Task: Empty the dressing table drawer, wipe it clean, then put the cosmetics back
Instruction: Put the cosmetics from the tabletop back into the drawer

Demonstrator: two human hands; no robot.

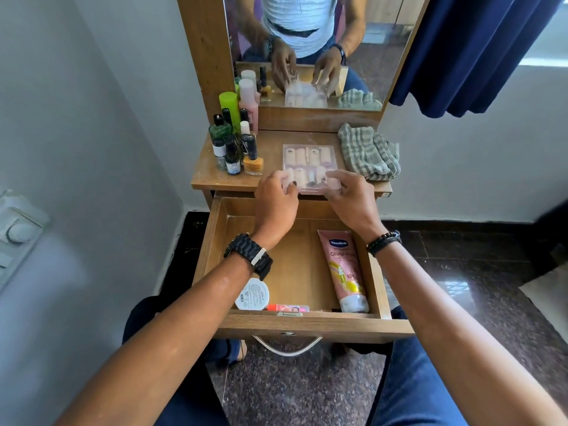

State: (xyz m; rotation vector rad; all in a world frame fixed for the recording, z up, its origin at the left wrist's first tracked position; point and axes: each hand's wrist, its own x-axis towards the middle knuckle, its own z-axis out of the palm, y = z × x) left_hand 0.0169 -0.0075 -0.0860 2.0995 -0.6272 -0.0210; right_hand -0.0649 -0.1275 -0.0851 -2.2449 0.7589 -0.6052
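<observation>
The wooden drawer (212,241) is pulled open below the dressing table top (209,176). Inside it lie a pink Vaseline tube (345,269) on the right, a round white tin (252,294) at the front left, and a small pink and orange item (287,308) by the front wall. A clear plastic case of pale cosmetics (309,159) lies flat on the table top at its front edge. My left hand (275,199) pinches the case's near left corner and my right hand (350,196) pinches its near right corner.
Several small bottles (235,142) crowd the table top's left side. A striped grey cloth (370,153) lies bunched at the right. The mirror (368,41) stands behind. A blue curtain (479,50) hangs at the upper right. My knees sit under the drawer front.
</observation>
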